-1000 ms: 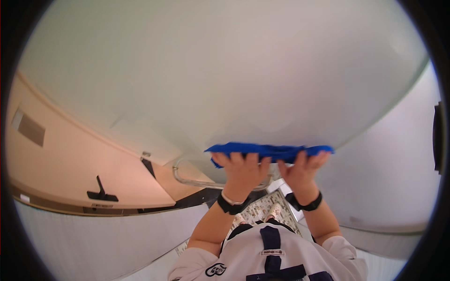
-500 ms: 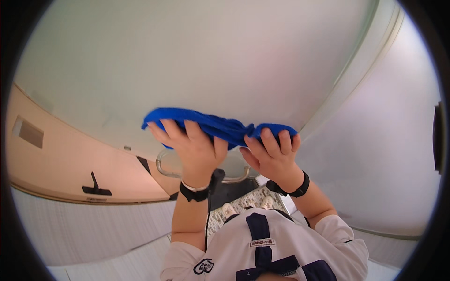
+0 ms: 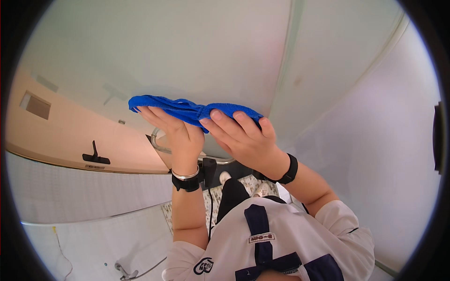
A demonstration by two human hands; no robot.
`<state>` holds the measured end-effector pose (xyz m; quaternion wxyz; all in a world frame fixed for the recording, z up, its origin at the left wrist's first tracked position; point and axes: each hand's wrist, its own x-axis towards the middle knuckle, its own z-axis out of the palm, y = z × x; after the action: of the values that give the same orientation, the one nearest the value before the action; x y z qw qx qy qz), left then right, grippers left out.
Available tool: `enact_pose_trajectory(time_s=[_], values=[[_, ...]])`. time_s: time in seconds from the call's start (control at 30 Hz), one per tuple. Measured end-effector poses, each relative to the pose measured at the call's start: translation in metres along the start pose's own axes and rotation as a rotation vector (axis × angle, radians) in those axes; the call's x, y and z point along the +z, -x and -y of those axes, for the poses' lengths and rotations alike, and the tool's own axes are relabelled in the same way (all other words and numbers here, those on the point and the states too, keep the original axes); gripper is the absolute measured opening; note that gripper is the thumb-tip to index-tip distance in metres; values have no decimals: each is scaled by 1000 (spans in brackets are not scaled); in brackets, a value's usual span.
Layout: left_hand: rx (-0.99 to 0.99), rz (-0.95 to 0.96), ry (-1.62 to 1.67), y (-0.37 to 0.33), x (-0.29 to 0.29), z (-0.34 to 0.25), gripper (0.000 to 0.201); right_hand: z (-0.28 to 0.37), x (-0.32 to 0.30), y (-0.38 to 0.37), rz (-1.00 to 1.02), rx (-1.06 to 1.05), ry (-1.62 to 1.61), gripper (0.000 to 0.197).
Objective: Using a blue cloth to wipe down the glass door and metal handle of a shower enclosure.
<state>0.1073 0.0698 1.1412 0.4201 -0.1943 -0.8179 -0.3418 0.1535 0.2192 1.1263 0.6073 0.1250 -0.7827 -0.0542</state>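
A blue cloth (image 3: 161, 104) lies bunched along a large pale, frosted-looking panel (image 3: 187, 47) in front of me. My left hand (image 3: 183, 138) presses the left half of the cloth to the panel, its fingers over the lower edge. Close beside it, my right hand (image 3: 248, 143) holds the cloth's right half, fingers stretched along it and thumb side toward the left hand. Both palms face the panel, and the two hands nearly touch in the middle. A curved metal bar handle (image 3: 157, 139) shows behind my left wrist, partly hidden.
An upright seam (image 3: 283, 61) runs down the panel right of the cloth. At left is a peach-coloured surface (image 3: 61, 126) with a black T-shaped fixture (image 3: 96, 158). A pale wall (image 3: 375, 164) stands at right. Below, patterned floor (image 3: 246, 182) and a metal fitting (image 3: 125, 271) show.
Both hands and the cloth have moved left and slightly up in the view. My right hand has come closer to the left one. The view has shifted, showing the panel's seam nearer the middle.
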Motion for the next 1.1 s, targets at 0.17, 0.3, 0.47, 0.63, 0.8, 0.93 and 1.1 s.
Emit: enact_pose_trajectory(time_s=[0.17,0.3,0.47,0.63,0.8,0.93,1.1], values=[[4,45,-56,23,20,-3,87,-15,-2,5,2,-26,16,39],[-164,182,-84,66,37,-10,90,-24,-13,29,66,-36,-103,39],[237,32,-34,58,60,-84,75,-52,-10,85,101,494,-263,48],[397,47,-303,5,45,-126,40,-99,-19,56,83,424,-262,65],[505,-185,-312,-50,30,-156,42,-125,-37,-45,-110,471,-336,74],[436,-37,-378,-16,40,-142,44,-120,-25,-10,-49,410,-254,69],[547,112,-446,39,55,-132,44,-107,-20,68,-3,430,-213,63]])
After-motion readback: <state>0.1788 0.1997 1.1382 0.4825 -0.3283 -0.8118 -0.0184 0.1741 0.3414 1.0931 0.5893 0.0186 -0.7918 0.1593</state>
